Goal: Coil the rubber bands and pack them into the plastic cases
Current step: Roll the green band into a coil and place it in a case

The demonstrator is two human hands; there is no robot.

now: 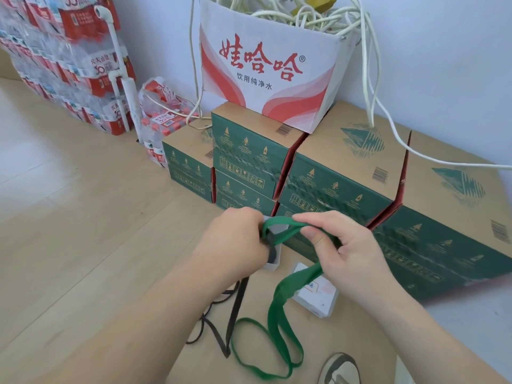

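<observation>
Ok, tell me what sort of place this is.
Probably a storeroom or storage corner: shrink-wrapped packs of bottled water stacked against the wall, rows of green cartons, and an open white carton stuffed with white cords. The left hand and right hand hold a green rubber band.

A white carton with red lettering stands on stacked green cartons against the wall. Tangled white cords spill from its open top. Left of the white carton stand shrink-wrapped bottle packs and a white pipe. Far below it, on the wooden floor, lies a shoe.
</observation>
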